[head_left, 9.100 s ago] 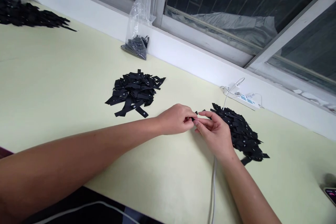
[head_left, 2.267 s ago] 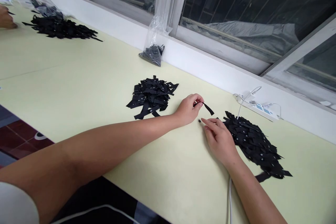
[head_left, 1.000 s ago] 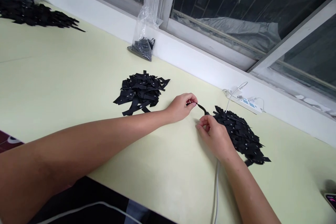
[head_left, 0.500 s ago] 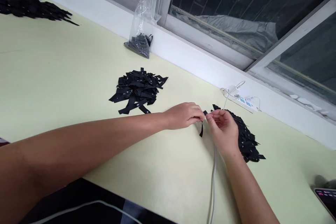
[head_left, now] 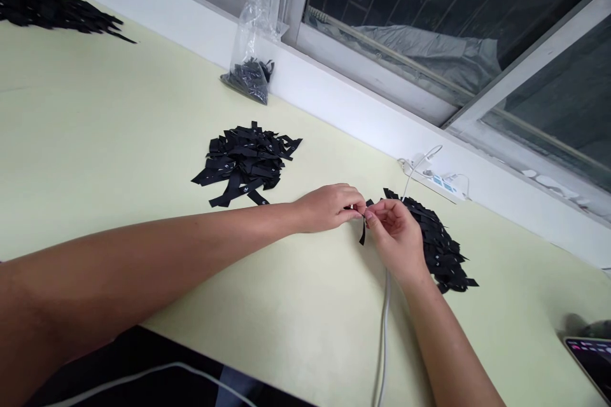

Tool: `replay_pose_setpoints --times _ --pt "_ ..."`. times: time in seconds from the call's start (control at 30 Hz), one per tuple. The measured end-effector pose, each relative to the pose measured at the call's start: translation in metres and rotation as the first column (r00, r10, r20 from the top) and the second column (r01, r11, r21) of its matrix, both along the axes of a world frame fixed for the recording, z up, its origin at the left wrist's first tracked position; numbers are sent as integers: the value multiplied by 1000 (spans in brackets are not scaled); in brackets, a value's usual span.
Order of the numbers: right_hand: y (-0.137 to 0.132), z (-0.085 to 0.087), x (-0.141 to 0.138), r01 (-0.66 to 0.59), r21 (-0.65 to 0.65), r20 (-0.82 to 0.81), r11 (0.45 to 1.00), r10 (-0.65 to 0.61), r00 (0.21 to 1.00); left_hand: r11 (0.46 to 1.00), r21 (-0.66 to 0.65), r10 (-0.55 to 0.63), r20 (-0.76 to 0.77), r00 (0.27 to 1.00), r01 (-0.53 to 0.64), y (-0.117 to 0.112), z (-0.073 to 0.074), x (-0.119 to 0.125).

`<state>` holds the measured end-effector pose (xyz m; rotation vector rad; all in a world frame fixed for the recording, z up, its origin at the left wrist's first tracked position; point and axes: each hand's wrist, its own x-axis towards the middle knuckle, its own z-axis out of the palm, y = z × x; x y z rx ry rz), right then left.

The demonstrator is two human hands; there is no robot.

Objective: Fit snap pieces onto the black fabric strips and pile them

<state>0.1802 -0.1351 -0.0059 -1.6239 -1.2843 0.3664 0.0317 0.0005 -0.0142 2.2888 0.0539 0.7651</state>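
The left hand [head_left: 329, 208] and the right hand [head_left: 398, 238] met just above the pale bench [head_left: 119, 140]. Both sets of fingers pinched one black ribbon strip [head_left: 363, 229], and its loose end hung down. Just right of the strip lay a pile of short black strips [head_left: 436, 245]. Left of it lay a pile of longer strips [head_left: 245, 162]. Both piles looked big, so I guessed about half was done.

A clear plastic bag [head_left: 251, 57] holding small dark pieces leans against the white window ledge [head_left: 334, 98] at upper centre. A white power strip [head_left: 436, 179] lies right of centre below the ledge, a grey cable [head_left: 382, 343] runs to the bottom edge, and a phone [head_left: 589, 359] sits at the lower right corner of the pale yellow table [head_left: 95, 140].
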Motion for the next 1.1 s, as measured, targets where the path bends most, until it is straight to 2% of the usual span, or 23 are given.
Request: replay_pose_setpoints --times 0.33,0.57,0.7,1.1 --pt "0 -4 6 -27 -5 20 1000 27 999 1000 5 -4 12 1000 4 0 -1 1" --pt "-1 2 -2 -82 11 -75 997 82 994 1000 2 13 37 999 -14 0 0 0" --pt "-2 3 -4 -66 -22 -84 998 64 994 1000 1 14 27 1000 -14 -1 -1 0" --pt "2 1 -4 -57 -2 -185 998 56 981 1000 -5 11 35 999 -11 -5 -1 1"
